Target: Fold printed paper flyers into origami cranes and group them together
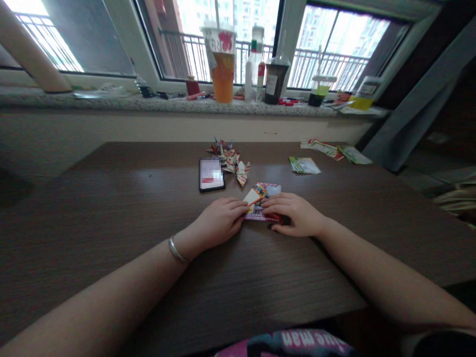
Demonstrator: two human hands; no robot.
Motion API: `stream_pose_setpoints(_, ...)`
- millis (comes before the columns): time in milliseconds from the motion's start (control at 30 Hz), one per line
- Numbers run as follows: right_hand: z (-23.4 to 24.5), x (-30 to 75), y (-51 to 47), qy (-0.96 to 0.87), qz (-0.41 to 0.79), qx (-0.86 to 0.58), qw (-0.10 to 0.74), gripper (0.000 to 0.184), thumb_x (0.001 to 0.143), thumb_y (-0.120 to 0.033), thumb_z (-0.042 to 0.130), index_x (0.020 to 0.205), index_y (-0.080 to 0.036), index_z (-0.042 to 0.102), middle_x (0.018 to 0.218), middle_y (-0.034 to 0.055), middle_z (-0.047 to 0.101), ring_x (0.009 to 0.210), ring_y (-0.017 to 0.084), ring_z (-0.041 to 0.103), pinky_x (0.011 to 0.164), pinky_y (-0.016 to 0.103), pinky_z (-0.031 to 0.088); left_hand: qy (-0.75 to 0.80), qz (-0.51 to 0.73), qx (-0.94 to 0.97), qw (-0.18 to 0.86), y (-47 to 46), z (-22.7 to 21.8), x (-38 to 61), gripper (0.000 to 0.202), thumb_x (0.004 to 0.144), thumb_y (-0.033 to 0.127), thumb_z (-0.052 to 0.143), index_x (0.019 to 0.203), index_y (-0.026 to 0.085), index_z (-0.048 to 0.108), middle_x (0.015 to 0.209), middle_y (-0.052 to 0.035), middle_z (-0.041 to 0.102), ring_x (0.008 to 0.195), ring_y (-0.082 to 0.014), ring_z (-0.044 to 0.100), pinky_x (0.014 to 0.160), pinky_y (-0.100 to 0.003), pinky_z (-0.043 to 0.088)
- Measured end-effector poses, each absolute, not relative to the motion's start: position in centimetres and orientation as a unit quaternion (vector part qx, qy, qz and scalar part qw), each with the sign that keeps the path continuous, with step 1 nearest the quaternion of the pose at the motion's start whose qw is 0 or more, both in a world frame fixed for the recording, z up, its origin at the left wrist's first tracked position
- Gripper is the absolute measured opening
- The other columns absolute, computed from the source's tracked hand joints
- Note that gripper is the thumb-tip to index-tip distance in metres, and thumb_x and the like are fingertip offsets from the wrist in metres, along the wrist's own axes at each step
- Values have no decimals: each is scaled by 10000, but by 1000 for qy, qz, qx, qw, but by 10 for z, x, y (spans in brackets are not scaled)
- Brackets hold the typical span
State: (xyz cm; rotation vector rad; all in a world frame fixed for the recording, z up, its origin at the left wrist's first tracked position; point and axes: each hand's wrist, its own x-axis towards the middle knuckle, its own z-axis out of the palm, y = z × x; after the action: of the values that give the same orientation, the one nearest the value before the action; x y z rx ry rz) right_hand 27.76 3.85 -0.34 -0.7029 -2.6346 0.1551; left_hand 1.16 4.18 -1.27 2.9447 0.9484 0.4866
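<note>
A colourful printed paper sheet (274, 189) lies on the table between my hands. Its left side is turned over, showing a pale folded flap (253, 197). My left hand (222, 218), with a silver bangle on the wrist, has its fingers pressed together on the flap's left edge, gripping the paper. My right hand (293, 214) rests over the sheet's right part, fingers stretched across it and thumb apart on the near side. Beyond the paper are several folded paper figures (231, 159) and a phone (211, 174) with a lit, blurred screen.
A stack of green-and-white printed papers (305, 165) lies at the right of the brown table (148, 223). Farther back are red-and-white strips (323, 148) and another green stack (355, 155). The windowsill (167, 104) holds a tall orange drink cup (223, 74), bottles and other cups.
</note>
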Motion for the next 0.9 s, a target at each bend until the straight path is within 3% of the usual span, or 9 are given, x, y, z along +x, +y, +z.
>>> stream_pose_setpoints(233, -3, 277, 38, -949, 53, -242, 197, 243, 876, -284, 561, 1076, -201, 670, 1121, 58, 701, 1092, 188, 620, 967, 368, 479, 299, 155, 942, 15, 44, -15, 11, 341, 933, 256, 457, 1231, 158, 591, 1271, -77, 615, 1190, -224, 538, 1047, -393, 414)
stream_pose_setpoints(533, -7, 279, 35, -943, 23, -291, 157, 225, 916, -286, 508, 994, -222, 709, 990, 54, 732, 932, 178, 672, 849, 307, 494, 296, 86, 951, 36, 44, -19, 6, 496, 937, 342, 469, 1403, 175, 432, 1465, -60, 442, 1375, -258, 331, 1131, -407, 284)
stream_pose_setpoints(767, -10, 280, 39, -908, 122, -350, 197, 218, 912, -298, 518, 921, -208, 716, 874, 42, 730, 792, 151, 663, 756, 265, 485, 307, 16, 951, 47, 42, -18, 6, 602, 955, 442, 408, 1476, 163, 290, 1553, -73, 268, 1453, -257, 153, 1167, -408, 160)
stream_pose_setpoints(900, -11, 280, 42, -872, 188, -404, 204, 215, 893, -316, 537, 868, -196, 714, 815, 28, 720, 713, 135, 635, 690, 246, 459, 291, -7, 955, 59, 39, -16, 4, 698, 955, 528, 355, 1498, 113, 211, 1566, -130, 197, 1456, -234, 157, 1175, -365, 133)
